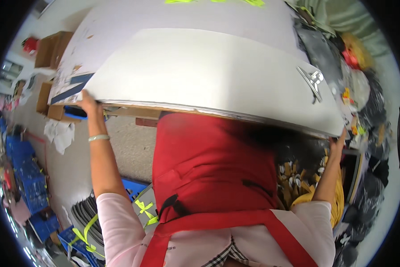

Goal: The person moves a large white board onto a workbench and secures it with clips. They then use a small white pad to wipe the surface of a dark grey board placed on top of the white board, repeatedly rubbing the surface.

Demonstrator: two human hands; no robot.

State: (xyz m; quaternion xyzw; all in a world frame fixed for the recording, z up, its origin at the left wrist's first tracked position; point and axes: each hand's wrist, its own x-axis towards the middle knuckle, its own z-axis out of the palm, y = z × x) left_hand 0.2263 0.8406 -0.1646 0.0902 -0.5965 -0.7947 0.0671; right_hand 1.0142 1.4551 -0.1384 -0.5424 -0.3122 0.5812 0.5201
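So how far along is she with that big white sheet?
Done: the white sheet lies flat across the table, a metal clip on its right end. In hand: the left hand and right hand grip its two near corners. Left: the hands haven't let go; whether its position is final can't be told.

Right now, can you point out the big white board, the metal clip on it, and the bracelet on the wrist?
Big white board (209, 71), head view, on the middle of its flat top face.
Metal clip (313, 82), head view, on its silver handle.
Bracelet (98, 138), head view, on the band across the left wrist.
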